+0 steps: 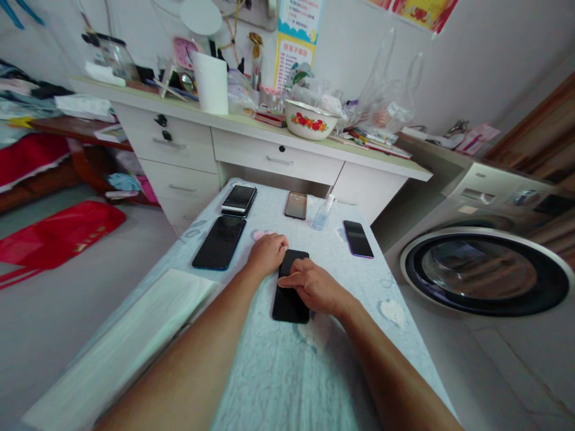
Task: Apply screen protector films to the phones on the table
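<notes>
Black phone (290, 306) flat; right hand (313, 285) pointing across it, left hand (266, 254) curled at edge, both grips unclear.

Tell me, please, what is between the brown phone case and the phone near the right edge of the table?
In the head view, a clear bottle stands between the brown phone case and that phone.

We find a home, evidenced by a washing machine (485, 270), a pink clock (185, 52) and a flowered bowl (309, 121) on a drawered counter (251, 148).
</notes>
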A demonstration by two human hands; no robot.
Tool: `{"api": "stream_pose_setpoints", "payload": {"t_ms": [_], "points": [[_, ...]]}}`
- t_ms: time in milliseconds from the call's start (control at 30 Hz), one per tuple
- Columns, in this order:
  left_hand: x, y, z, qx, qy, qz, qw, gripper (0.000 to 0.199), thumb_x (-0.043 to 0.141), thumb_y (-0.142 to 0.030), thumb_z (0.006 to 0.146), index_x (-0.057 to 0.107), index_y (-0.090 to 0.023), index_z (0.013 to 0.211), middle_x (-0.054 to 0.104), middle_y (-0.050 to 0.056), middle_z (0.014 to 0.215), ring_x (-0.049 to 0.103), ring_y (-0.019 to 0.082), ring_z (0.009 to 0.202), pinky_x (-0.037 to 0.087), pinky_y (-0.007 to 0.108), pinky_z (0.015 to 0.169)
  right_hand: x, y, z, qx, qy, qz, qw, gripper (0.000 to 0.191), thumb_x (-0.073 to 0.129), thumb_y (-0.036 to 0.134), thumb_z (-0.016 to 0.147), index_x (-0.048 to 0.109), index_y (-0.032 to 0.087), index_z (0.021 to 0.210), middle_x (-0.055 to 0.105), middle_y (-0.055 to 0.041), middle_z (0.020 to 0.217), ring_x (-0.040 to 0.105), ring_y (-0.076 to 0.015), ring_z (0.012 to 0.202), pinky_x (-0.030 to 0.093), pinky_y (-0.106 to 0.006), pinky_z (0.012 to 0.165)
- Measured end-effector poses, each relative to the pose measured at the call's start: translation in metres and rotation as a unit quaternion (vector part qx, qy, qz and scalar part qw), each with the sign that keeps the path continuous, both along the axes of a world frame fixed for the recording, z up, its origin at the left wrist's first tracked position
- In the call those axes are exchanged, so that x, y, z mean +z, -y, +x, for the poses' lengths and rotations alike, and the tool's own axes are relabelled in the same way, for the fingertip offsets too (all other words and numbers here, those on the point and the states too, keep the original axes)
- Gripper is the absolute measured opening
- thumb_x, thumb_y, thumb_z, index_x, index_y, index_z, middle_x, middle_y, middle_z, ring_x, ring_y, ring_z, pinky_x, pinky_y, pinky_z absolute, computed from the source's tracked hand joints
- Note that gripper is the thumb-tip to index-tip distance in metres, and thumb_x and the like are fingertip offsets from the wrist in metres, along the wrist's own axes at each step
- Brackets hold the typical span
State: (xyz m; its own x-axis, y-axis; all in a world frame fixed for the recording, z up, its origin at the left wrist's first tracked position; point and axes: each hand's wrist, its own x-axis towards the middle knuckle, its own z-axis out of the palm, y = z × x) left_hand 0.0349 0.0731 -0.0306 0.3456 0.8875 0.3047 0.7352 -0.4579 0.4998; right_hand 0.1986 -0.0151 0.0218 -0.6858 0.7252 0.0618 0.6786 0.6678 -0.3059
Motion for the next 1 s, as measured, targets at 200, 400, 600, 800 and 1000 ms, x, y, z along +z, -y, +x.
{"api": "stream_pose_setpoints", "payload": {"t_ms": [200,400,600,800,1000], "points": [[0.002,0.003,0.002,0.015,-0.019,0.019,1.0,0.015,0.053,-0.019,0.084,0.066,-0.022,0.079,0.066,0.006,0.089,0.056,0.023,0.093,0.038,0.04,0.089,-0.002,-0.002,0.0,-0.034,0.009,0.015,0.999,0.043,0.045,0.005,0.089,0.07,0.028,0.115,0.056,-0.0042,0.091,0.047,-0.0167,0.086,0.036,-0.027,0.079],[-0.002,0.003,0.002,0.035,-0.039,0.035,0.998,0.013,0.054,-0.021,0.084,0.067,-0.024,0.082,0.067,0.004,0.097,0.054,0.024,0.097,0.034,0.044,0.094,-0.007,-0.01,-0.002,-0.104,0.035,0.046,0.993,0.041,0.044,0.009,0.093,0.067,0.028,0.121,0.056,-0.0056,0.095,0.047,-0.0174,0.088,0.036,-0.027,0.08],[0.001,0.003,0.002,0.029,-0.04,0.026,0.998,0.014,0.053,-0.023,0.086,0.066,-0.024,0.082,0.067,0.004,0.098,0.055,0.024,0.097,0.036,0.041,0.091,-0.013,-0.022,-0.002,-0.174,0.062,0.062,0.981,0.041,0.042,0.011,0.095,0.065,0.027,0.125,0.057,-0.0076,0.101,0.048,-0.0189,0.092,0.037,-0.028,0.084],[-0.002,0.003,0.002,0.014,-0.025,0.028,0.999,0.014,0.051,-0.021,0.086,0.065,-0.022,0.083,0.065,0.006,0.1,0.055,0.023,0.1,0.036,0.042,0.094,-0.014,-0.026,0.0,-0.215,0.077,0.066,0.971,0.041,0.041,0.012,0.095,0.063,0.028,0.127,0.057,-0.0086,0.1,0.048,-0.0207,0.093,0.036,-0.03,0.086],[-0.003,0.003,0.003,0.012,-0.011,0.018,1.0,0.015,0.051,-0.02,0.086,0.065,-0.023,0.086,0.066,0.005,0.103,0.056,0.024,0.103,0.035,0.043,0.096,-0.017,-0.027,0.001,-0.226,0.084,0.069,0.968,0.042,0.041,0.012,0.095,0.063,0.027,0.127,0.056,-0.009,0.1,0.047,-0.0212,0.092,0.036,-0.03,0.085]]}}
